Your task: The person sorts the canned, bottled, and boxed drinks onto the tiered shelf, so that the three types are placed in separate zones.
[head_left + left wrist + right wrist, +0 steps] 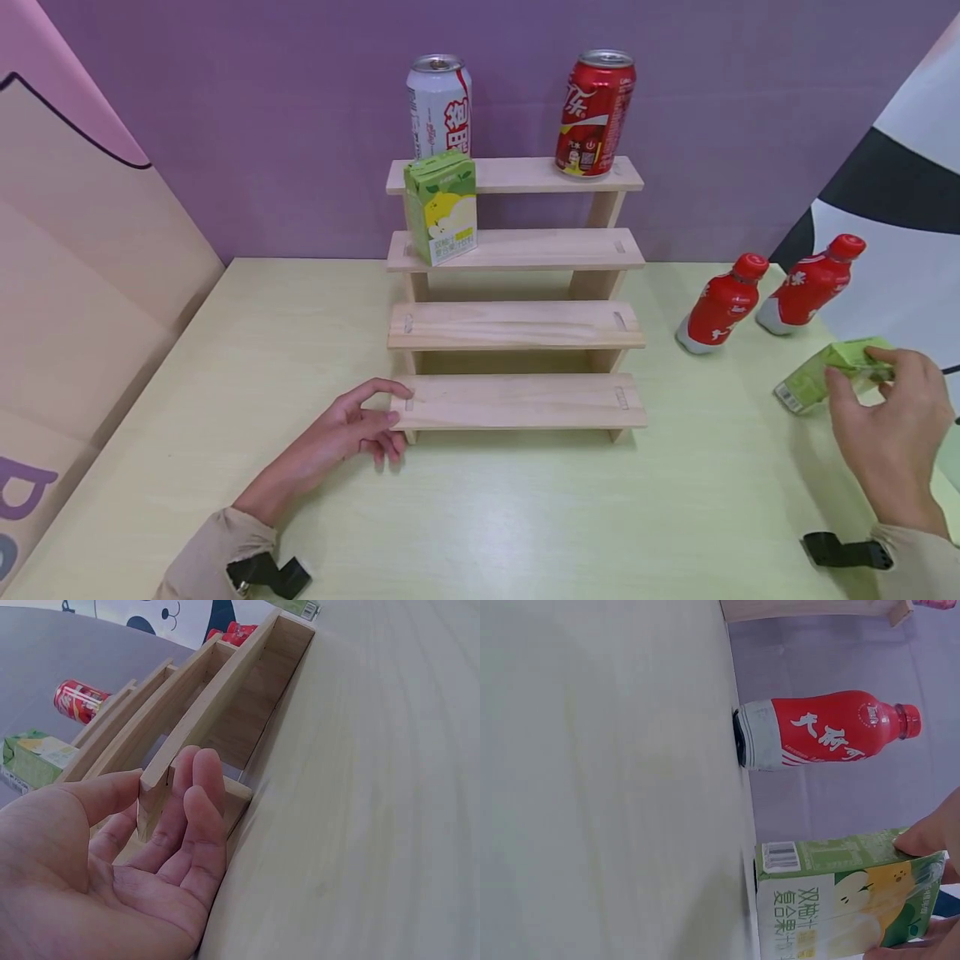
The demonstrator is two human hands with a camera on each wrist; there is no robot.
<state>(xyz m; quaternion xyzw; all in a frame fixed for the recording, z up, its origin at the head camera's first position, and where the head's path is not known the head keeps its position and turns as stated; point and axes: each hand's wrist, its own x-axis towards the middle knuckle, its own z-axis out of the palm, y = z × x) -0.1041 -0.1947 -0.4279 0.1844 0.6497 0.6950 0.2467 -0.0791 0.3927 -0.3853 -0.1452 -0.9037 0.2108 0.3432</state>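
My left hand (352, 427) grips the left end of the lowest step of a four-tier wooden display stand (517, 402). In the left wrist view, thumb and fingers lie on either side of that board's end (154, 778). At the far right, my right hand (900, 412) pinches a green juice carton (808, 382) near its top. The right wrist view shows the carton (855, 859) upright, with its base at the table surface; whether it touches cannot be told. Two red bottles (722, 304) (813, 283) with red caps stand just beyond the carton.
On the stand's top tier are a white can (438, 104) at left and a red cola can (596, 112) at right. Another green juice carton (442, 208) occupies the second tier's left end. A purple backdrop (300, 125) rises behind the pale table (487, 517).
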